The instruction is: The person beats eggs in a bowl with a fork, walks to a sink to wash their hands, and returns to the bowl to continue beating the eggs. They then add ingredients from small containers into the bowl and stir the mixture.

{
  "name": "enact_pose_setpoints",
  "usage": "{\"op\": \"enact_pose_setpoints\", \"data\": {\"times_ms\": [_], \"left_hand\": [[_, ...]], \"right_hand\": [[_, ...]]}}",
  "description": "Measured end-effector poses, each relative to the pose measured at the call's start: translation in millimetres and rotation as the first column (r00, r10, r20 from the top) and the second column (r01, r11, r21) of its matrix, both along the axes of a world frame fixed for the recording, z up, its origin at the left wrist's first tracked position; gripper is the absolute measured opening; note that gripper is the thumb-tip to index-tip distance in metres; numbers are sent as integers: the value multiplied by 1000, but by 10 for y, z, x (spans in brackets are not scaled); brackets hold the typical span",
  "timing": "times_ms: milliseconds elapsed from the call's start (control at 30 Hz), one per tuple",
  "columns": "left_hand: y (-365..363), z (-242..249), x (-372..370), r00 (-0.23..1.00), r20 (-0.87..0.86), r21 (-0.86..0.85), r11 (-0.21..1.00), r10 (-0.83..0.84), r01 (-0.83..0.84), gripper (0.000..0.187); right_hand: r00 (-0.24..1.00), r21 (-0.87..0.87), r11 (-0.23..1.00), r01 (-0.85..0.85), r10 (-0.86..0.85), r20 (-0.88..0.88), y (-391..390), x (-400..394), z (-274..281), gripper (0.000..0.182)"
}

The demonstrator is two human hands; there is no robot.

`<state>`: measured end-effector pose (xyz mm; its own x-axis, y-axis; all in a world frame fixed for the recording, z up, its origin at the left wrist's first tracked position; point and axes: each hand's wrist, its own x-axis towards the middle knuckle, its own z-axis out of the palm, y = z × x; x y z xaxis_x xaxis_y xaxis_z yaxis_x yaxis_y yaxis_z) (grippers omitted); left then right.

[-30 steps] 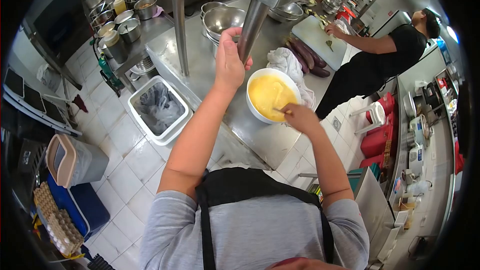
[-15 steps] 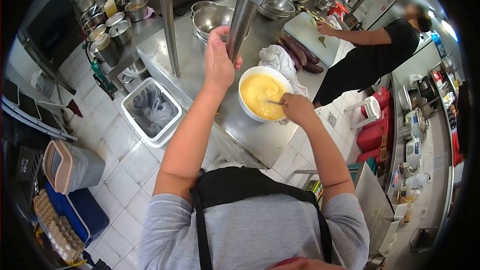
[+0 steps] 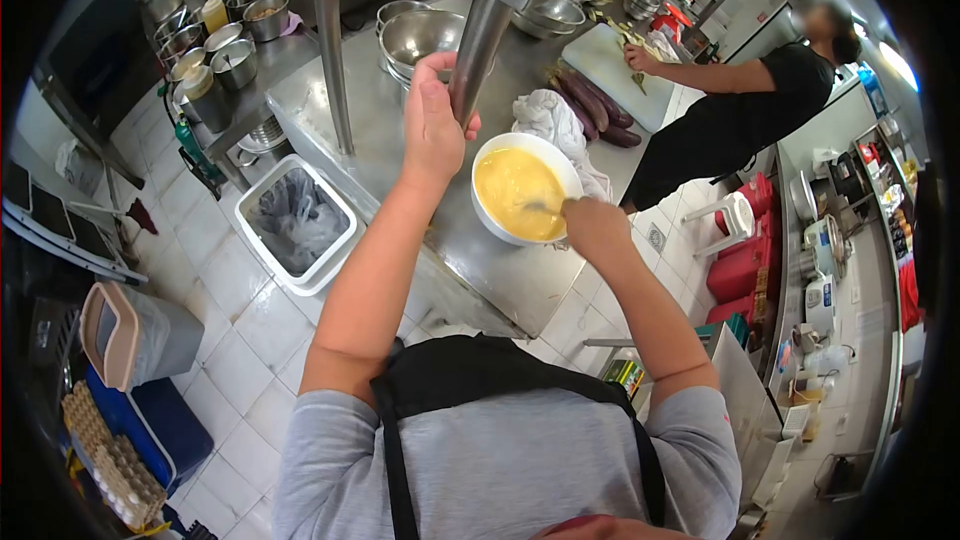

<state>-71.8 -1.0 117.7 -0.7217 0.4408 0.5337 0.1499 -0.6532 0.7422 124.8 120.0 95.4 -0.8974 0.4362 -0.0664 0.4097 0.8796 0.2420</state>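
Grips a utensil (image 3: 543,207) in the nearer right hand (image 3: 597,227), by the right rim, pointing leftward into the white bowl (image 3: 567,168) on the bench (image 3: 530,290); clasps a post (image 3: 483,40) in the farther left hand (image 3: 435,130)

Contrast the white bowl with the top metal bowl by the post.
The white bowl is plain white; the metal bowl is shiny silver. The white bowl holds a yellow mixture; the metal bowl shows bare metal inside. The white bowl stands singly; the metal bowl is stacked. Both are round and open upward.
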Motion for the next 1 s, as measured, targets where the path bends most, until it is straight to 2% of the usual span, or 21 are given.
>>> {"op": "enact_pose_setpoints", "data": {"times_ms": [33,133,167,300,400,433,533,567,667,700,800,833,933,1000], "left_hand": [[-1,-15,7,1000,3,-1,1000,0,0,66],[-8,-1,15,1000,-19,-7,1000,-5,5,65],[-18,4,4,1000,-30,-17,1000,-6,5,65],[-11,-26,19,999,-32,-7,1000,-15,15,64],[-12,-2,1,1000,-29,-3,1000,-8,8,64],[-10,-3,1,1000,-27,-9,1000,-2,2,64],[-10,-18,20,1000,-14,-8,1000,-15,15,64],[-7,-6,9,1000,-14,-4,1000,-21,21,64],[-8,10,3,999,-31,5,1000,-12,12,64],[-10,8,0,1000,-23,7,1000,-8,9,64],[-6,-6,27,1000,-5,3,1000,-19,19,64],[-11,-4,25,1000,-7,-2,1000,-23,23,63],[-12,16,4,1000,-19,-4,1000,-10,10,63],[-14,-7,16,1000,-10,0,1000,-3,3,63]], "right_hand": [[996,43,998,34,-31,-80,10,-43,-37,10],[984,-16,1000,-16,13,-180,-67,-144,-166,10],[998,-98,995,36,-41,-52,-80,-99,-100,11],[977,-73,988,136,-146,-152,33,-106,-136,14],[993,-177,979,98,-109,-52,-146,-99,-65,13],[993,-169,985,41,-58,-100,18,-22,-186,13],[981,-92,985,146,-156,-112,82,-114,-223,16],[978,-130,978,166,-180,-104,-11,-143,-252,16],[998,-160,985,59,-61,-10,-89,16,-34,13],[996,-169,983,77,-82,-24,-40,31,52,14],[977,-71,985,160,-168,-129,10,-185,-214,16],[988,-109,986,129,-137,-70,-35,-232,-217,16],[999,-150,989,21,-26,-35,-6,-4,-29,14],[993,-107,988,113,-114,-11,61,-55,-13,15]]}}
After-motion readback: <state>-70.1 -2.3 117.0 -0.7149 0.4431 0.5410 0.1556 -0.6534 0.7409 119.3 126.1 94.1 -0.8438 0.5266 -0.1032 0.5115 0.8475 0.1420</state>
